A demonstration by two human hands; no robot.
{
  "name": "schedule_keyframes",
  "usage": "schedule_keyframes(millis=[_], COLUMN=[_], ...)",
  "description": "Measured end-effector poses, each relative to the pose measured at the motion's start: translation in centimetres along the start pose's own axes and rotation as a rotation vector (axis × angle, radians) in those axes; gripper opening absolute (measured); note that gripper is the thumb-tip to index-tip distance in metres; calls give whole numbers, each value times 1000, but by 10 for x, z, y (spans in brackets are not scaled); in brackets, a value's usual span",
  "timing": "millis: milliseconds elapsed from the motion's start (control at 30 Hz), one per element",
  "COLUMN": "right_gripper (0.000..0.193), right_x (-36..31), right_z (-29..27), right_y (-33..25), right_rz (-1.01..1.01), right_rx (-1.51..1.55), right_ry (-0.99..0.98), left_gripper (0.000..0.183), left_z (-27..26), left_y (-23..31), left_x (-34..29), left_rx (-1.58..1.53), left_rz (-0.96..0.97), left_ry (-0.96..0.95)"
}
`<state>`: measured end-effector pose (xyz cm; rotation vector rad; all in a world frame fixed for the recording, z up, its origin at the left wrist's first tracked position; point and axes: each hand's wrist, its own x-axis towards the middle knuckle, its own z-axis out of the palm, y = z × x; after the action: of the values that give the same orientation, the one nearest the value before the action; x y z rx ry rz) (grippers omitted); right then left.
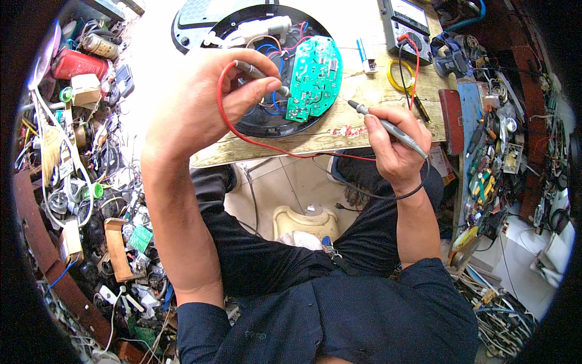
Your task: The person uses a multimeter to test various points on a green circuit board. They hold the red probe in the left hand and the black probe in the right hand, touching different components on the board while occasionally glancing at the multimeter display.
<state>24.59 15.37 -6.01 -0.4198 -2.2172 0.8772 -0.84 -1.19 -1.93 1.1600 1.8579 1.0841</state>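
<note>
A green circuit board (316, 76) lies tilted over the right part of a round black housing (273, 128) on the table. Inside the housing are a white plastic part (260, 29) and red and blue wires. My left hand (203, 100) is closed around a grey test probe (251, 70) with a red lead, its end at the board's left edge. Between the fingers of my right hand (397, 142) is another grey test probe (391, 132) with a black lead, its tip pointing toward the board's lower right, apart from it.
An analog multimeter (407, 33) with red and black leads plugged in stands at the back right. Near it lie a yellow wire coil (401, 76) and a small blue-and-white packet (366, 56). Heaped parts and cables crowd both sides. The wooden table's (242, 148) front edge is above my knees.
</note>
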Motion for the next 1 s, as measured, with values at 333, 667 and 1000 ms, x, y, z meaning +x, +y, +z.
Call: schedule_keyframes(millis=[333,667,1000], right_gripper=[13,13,14], right_x=[0,0,0], right_z=[3,2,2], right_y=[5,4,4], right_rz=[5,18,19], right_rx=[5,-7,-32], right_ry=[-14,-30,-52], left_gripper=[16,16,16], left_z=[0,-1,-1], left_y=[2,3,1], left_x=[-1,-2,-1], left_rx=[-37,19,49], left_rz=[-33,-2,-16], left_ry=[-21,-19,-22])
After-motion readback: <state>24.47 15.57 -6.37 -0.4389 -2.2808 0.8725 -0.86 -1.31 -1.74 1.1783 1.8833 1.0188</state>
